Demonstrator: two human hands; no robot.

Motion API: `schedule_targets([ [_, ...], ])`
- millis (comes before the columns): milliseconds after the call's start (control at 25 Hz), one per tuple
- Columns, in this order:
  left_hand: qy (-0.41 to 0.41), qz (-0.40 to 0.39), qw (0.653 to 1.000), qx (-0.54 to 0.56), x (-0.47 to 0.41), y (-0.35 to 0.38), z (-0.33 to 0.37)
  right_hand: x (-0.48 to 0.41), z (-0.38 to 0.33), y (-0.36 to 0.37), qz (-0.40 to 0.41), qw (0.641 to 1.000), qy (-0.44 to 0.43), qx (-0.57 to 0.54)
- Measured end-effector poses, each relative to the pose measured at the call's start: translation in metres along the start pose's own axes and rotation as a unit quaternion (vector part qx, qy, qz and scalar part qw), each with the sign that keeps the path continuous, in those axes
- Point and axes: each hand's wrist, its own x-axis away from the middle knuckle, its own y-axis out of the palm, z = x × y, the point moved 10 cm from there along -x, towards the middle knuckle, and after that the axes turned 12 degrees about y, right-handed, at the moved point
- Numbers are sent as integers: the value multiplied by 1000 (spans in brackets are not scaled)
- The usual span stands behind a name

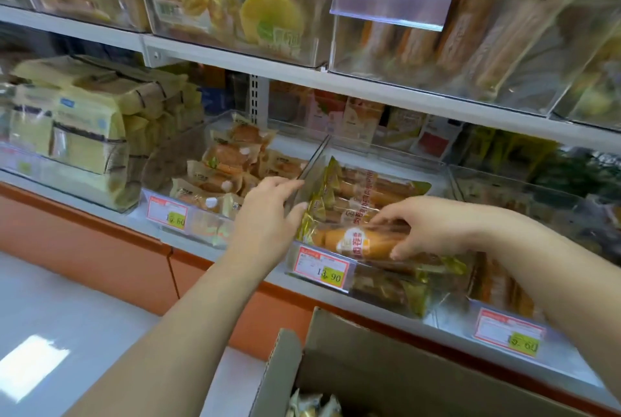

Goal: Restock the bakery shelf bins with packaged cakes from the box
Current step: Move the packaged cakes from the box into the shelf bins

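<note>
A packaged cake, long and orange in a clear wrapper with gold ends, is held at the front edge of a clear bin. It lies crosswise on other packs of the same kind. It is clamped by the fingers of the right hand, which are curled over its top, with the thumb at its near side. Beyond those fingers, open room is seen along the back of the bin. The left hand is set at the bin's left wall, its fingers nearly straight and slightly apart, touching the wall's front edge; nothing is gripped by them. Left of these fingers, a neighbouring bin of small cakes is seen. Just below the right fingers, a price tag is fixed to the bin's front. Nearer than both hands, a cardboard box stands open.
</note>
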Motion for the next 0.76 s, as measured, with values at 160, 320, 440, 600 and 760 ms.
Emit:
schedule_targets([
  [160, 36, -38, 995, -89, -1, 8, 2, -18, -20, 28, -15, 993, -47, -110],
  [320, 162, -42, 962, -215, 0, 13, 21, -15, 1, 27, 26, 994, -28, -105],
  [440, 210, -89, 945, -235, 6, 25, 27, -17, 20, 35, 49, 998, 4, -49],
  [600, 153, -197, 932, -262, 13, 46, 18, -21, 27, 40, 40, 997, 15, -72],
  [760, 141, -226, 929, -258, 19, 50, 14, -21, 28, 44, 40, 995, 22, -88],
])
